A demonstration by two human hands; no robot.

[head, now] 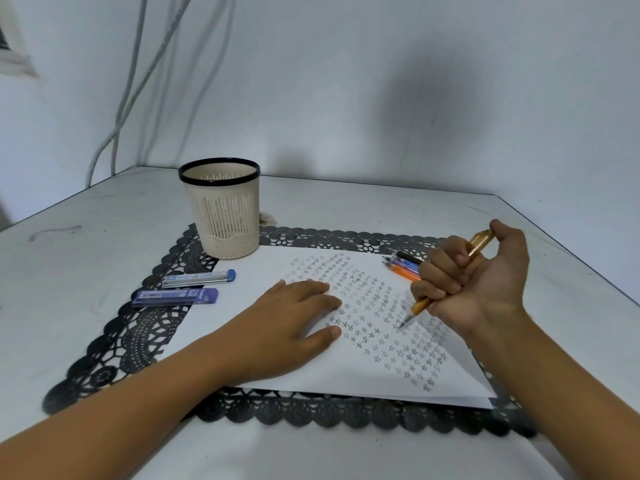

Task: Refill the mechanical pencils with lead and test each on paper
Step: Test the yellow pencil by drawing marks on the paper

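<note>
Mid-task, testing stage. The right hand (478, 282) is closed in a fist round the gold pencil (420, 304), thumb over the top button, tip down at the paper (346, 375) or a hair above it (cannot tell whether it touches). The fist grip with the thumb on the button reads as clicking lead out, not writing. The left hand (294, 320) lies open and flat on the paper, fingers straight, holding the sheet down.

Done so far, judging by the sheet: rows of small pencilled stars cover most of the middle and right of the paper, so plenty of test marks are already made. Which pencil made which row cannot be told.

Left to do: four other pencils (403, 266) (black, purple, blue and orange, as far as they show) lie in a bunch at the far right edge of the paper, just behind the right hand. Whether they are refilled or tested cannot be told from here. Two lead cases (199, 277) lie side by side on the black lace mat (145, 327), left of the paper, both apparently closed and well apart from either hand, so no refilling is going on now. The beige cup (225, 216) stands at the far left corner of the mat on the surface (86, 237); no pencils stick out of it.

My guess is the gold pencil is loaded and about to be tested.
</note>
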